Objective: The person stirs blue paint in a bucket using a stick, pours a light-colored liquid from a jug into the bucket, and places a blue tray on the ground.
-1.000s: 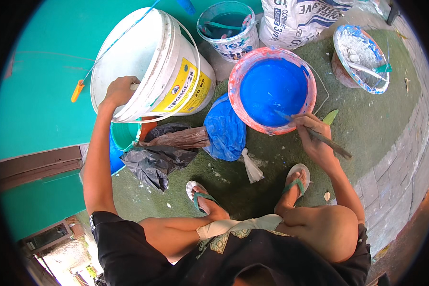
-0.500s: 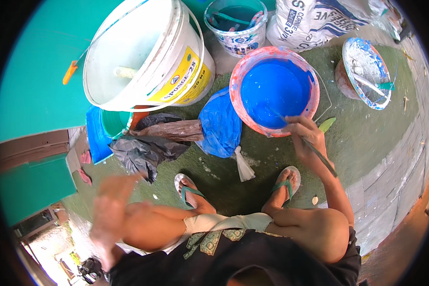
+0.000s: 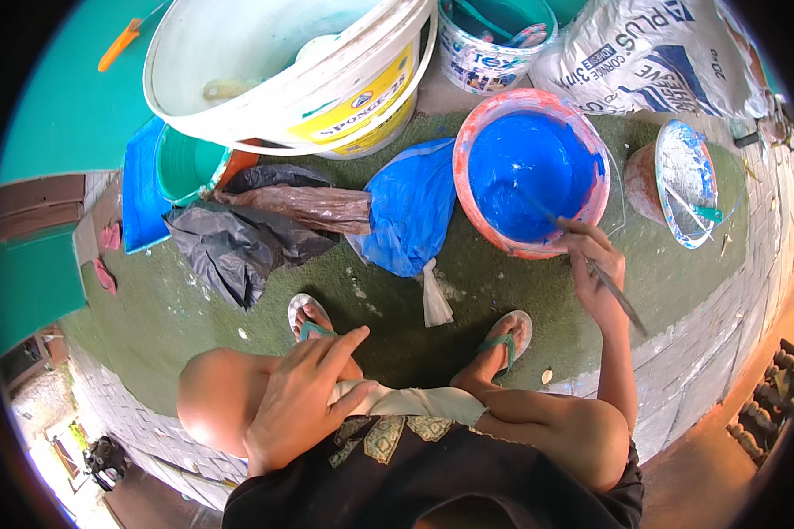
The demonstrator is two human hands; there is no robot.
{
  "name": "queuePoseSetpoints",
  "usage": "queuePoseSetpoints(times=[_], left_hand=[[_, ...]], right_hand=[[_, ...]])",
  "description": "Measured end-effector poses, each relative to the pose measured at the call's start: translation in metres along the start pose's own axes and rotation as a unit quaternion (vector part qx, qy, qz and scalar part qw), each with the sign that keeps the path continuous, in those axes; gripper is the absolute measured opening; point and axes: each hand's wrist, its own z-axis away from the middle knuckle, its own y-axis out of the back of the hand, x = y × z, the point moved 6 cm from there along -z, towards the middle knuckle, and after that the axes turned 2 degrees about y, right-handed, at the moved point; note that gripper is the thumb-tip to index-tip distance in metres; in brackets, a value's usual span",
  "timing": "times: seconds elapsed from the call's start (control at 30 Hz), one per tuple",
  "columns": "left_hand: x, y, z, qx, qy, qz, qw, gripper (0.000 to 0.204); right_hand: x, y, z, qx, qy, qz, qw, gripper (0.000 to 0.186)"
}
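While the right hand (image 3: pixel 598 278) holds the stick (image 3: pixel 625 309): its fingers are curled closed around the shaft, whose lower end slants into the blue paint (image 3: pixel 512 141).
Left hand (image 3: pixel 302 401): fingers loosely parted, thumb apart, grasping nothing, over the left thigh; whether it touches, I cannot tell.
Pink-rimmed bucket (image 3: pixel 464 176): holds the paint, standing on the green ground (image 3: pixel 370 304) ahead of the right foot (image 3: pixel 505 342).
Blue bag (image 3: pixel 406 212): just left of that bucket, beside black plastic (image 3: pixel 238 251).
Large white bucket (image 3: pixel 229 62): behind the plastic, a yellow label on its side.
Small tub (image 3: pixel 646 181): right, tilted, white-smeared inside.
Sack (image 3: pixel 622 75): white, behind.
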Motion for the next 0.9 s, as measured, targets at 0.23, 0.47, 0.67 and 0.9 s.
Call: queuePoseSetpoints(times=[0.23, 0.47, 0.67, 0.9], left_hand=[[-0.012, 0.004, 0.005, 0.010, 0.025, -0.012, 1.000, 0.059], [-0.015, -0.002, 0.008, -0.004, 0.048, -0.007, 0.999, 0.059], [-0.014, 0.001, 0.009, 0.015, 0.033, -0.002, 0.999, 0.059], [-0.012, -0.003, 0.004, -0.009, 0.034, 0.008, 0.999, 0.059]], right_hand=[[-0.009, 0.025, 0.021, 0.007, -0.036, 0.178, 0.983, 0.020], [0.002, -0.015, 0.007, 0.014, 0.068, 0.139, 0.988, 0.016], [-0.015, 0.013, 0.016, -0.015, 0.037, 0.273, 0.961, 0.010], [-0.008, -0.009, 0.013, -0.004, 0.057, 0.121, 0.991, 0.011]])
